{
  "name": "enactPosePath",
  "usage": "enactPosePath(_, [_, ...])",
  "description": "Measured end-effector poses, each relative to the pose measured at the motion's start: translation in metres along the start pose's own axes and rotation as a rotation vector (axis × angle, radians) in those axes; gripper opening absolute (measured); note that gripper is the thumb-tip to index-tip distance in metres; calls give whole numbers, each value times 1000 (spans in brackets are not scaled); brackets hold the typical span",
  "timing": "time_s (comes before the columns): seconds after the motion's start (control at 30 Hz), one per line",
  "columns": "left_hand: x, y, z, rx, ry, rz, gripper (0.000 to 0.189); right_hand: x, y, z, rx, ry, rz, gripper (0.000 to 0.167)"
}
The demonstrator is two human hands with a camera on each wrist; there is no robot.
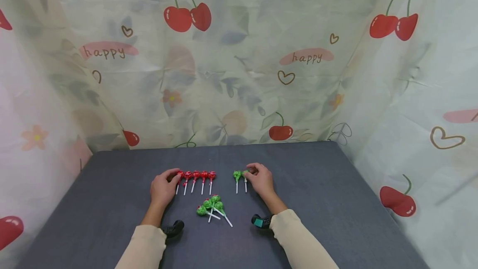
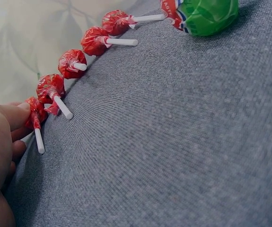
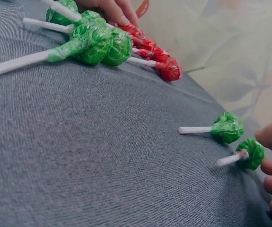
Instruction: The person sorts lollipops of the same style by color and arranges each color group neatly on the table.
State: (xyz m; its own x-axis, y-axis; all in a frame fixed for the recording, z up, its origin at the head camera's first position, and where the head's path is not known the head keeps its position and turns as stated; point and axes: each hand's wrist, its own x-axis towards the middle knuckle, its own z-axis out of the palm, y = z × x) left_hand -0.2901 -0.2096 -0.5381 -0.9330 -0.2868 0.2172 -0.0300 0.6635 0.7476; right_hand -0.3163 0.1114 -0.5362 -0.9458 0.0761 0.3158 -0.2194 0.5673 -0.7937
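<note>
Red lollipops point(image 1: 196, 174) lie in a row with their white sticks toward me. My left hand point(image 1: 163, 187) is at the left end of this row, its thumb and fingers pinching the head of the outermost red lollipop point(image 2: 35, 113). Further right, two green lollipops stand side by side, the left one point(image 3: 228, 126) untouched. At the other green lollipop point(image 3: 250, 153), my right hand point(image 1: 261, 179) has its thumb and curled fingers around the head. Nearer to me, between the forearms, several green lollipops point(image 1: 207, 204) lie in a loose pile with crossing sticks.
The dark grey tabletop point(image 1: 123, 202) extends to a printed curtain point(image 1: 231, 74) at the back and sides. A black wrist device point(image 1: 174, 229) sits on the left wrist and another point(image 1: 260, 221) on the right.
</note>
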Motion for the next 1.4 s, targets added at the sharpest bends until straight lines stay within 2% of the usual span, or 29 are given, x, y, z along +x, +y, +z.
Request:
enactPosePath(0.07, [0, 0, 0, -1, -1, 4, 27, -1, 0, -1, 16, 20, 4, 19])
enactPosePath(0.3, [1, 1, 1, -4, -5, 9, 27, -8, -1, -8, -10, 94, -77, 15])
enactPosePath(0.4, [1, 1, 1, -7, -2, 8, 27, -11, -2, -11, 25, 119, -90, 15])
enactPosePath(0.7, [0, 2, 1, -4, 2, 7, 26, -23, -17, -20, 80, 121, -103, 15])
enactPosePath(0.9, [0, 1, 1, -6, 5, 11, 26, -36, -31, -23, 121, 79, -161, 15])
enactPosePath(1.23, [0, 1, -1, -4, -4, 8, 26, -60, -47, -15, 153, -77, -225, 19])
enactPosePath(1.4, [0, 0, -1, -7, -7, 14, 27, -69, -51, -9, 124, -163, -303, 20])
